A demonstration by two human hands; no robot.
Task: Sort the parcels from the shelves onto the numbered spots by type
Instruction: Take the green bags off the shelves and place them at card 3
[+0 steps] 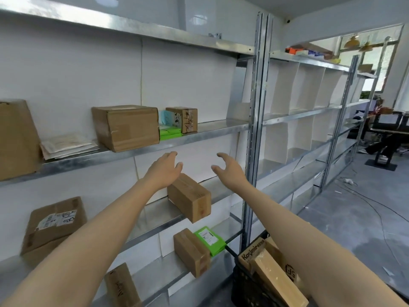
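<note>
Left grip [163,170]: fingers spread, empty, over the cardboard box [190,199] | Right grip [229,170]: fingers apart, empty, just right of box | Box: lies on middle metal shelf [155,212], near the upright post [252,120]

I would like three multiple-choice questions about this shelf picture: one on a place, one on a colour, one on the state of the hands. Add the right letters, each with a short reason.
1. The lowest green parcel lies:
A. right of a brown box
B. on the top shelf
C. on the floor

2. The basket is:
A. red
B. black
C. white

3. The left hand and right hand:
A. both grip one box
B. each pinch a parcel
C. are open and hold nothing

Key: 1 A, the green parcel shows just right of the brown box on the same shelf. 2 B, the basket wall is black. 3 C, the fingers are spread and nothing is in them.
</note>
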